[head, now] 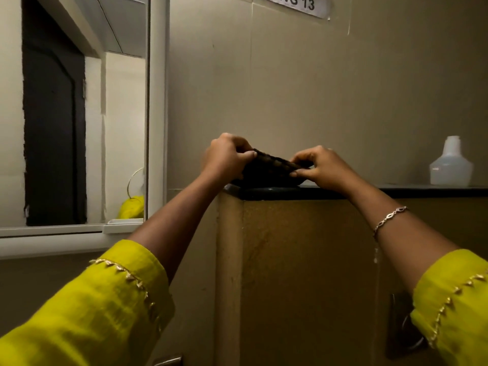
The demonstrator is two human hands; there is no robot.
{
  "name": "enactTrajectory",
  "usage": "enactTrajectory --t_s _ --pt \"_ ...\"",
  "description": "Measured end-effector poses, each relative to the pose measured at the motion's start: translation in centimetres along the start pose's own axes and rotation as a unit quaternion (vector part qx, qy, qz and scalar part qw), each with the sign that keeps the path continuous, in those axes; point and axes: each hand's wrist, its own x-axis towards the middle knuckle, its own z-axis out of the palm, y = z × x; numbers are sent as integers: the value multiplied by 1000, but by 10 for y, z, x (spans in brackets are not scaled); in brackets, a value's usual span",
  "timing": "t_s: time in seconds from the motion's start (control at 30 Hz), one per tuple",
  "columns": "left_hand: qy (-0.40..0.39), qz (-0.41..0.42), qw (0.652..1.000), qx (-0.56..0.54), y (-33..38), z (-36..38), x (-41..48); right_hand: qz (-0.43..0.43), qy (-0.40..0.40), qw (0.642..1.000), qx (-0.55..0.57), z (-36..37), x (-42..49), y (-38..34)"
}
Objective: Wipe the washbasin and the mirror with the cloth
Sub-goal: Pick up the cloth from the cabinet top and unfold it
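Up high, left hand (224, 157) & right hand (320, 167) both pinch dark cloth (266, 169) on black ledge (409, 192), white bottle (450, 165) far right, mirror (79, 114) left.

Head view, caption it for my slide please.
Left hand and right hand pinch a dark checked cloth on a black ledge beside the white-framed mirror.

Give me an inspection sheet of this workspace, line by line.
Surface: dark ledge atop a brown cabinet.
Job's things: dark checked cloth on the ledge; mirror at left, white-framed; washbasin not in view.
Clutter: white plastic bottle on the ledge, at right.
Grippers: left hand and right hand each pinch an end of the cloth.
Cables: nothing seen.
Surroundings: beige wall, paper sign reading WS 13.
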Motion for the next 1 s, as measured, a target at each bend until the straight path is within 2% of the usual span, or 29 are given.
enactTrajectory --t_s 0.13,0.23,0.4,0.53,0.8,1.0 --pt "10 -33 997 -66 3 -1 2 60 29 985 160 5 13 -4" --pt "23 -36 994 -101 4 -4 3 69 59 973 213 8 24 -8" --pt "87 11 991 -101 9 -22 3 16 102 965 240 5 36 -24" --pt "108 44 989 -94 14 -43 -1 -46 127 956 262 -1 41 -45" --pt "135 39 989 -43 25 -100 -24 -78 106 934 333 8 35 -95" --pt "107 18 994 21 18 -145 -56 -68 48 928 362 32 4 -136"
